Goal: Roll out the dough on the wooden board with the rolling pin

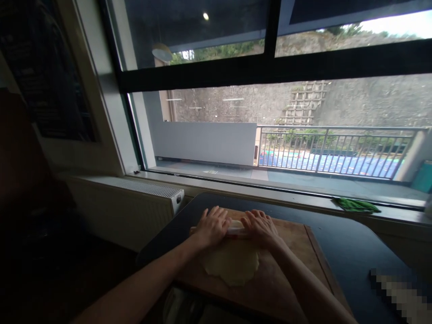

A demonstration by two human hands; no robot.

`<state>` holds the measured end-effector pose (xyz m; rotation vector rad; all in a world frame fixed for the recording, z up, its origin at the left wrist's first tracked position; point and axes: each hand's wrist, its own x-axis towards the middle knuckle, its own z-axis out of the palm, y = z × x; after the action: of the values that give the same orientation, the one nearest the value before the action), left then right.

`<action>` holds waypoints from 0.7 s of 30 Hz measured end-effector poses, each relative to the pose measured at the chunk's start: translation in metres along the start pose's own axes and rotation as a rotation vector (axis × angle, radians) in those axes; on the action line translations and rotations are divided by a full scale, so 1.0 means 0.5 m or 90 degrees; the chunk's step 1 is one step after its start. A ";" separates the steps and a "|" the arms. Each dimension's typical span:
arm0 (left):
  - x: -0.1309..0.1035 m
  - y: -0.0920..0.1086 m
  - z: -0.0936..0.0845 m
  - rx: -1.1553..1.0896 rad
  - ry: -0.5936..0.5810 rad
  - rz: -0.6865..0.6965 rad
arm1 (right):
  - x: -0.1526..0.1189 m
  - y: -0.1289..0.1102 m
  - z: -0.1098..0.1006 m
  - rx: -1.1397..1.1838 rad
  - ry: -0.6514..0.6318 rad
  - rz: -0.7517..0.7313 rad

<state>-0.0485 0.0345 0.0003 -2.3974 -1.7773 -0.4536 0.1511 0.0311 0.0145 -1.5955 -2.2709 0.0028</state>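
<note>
My left hand [212, 227] and my right hand [261, 227] rest on a pale rolling pin [236, 231], fingers curved over its top. Between them a short stretch of the pin shows; its left end pokes out past my left hand. Beneath and nearer to me lies a thin, flattened sheet of dough [232, 265] with an uneven edge. The pin presses on its far part. Under the dough is a wooden board [297, 236] with a strip along its right side. My palms and the undersides of my fingers are hidden.
The board sits on a dark table [347, 238] with rounded corners. A blurred-out object [401, 292] lies at its right edge. Beyond the table, a green cloth [357, 205] is on the windowsill [303, 198]. A radiator [135, 202] stands left, below the window.
</note>
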 end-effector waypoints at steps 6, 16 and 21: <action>0.084 -0.013 -0.002 -0.019 -0.117 -0.130 | 0.046 -0.025 0.010 -0.032 0.003 0.042; -0.184 0.001 -0.045 -0.017 0.056 0.193 | -0.193 -0.055 0.018 -0.046 0.022 -0.104; -0.076 -0.005 -0.029 -0.021 0.003 0.073 | -0.092 -0.049 0.000 -0.049 -0.045 -0.015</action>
<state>-0.0633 -0.0035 0.0020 -2.5009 -1.6325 -0.4779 0.1424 -0.0197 0.0060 -1.6310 -2.3710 -0.0356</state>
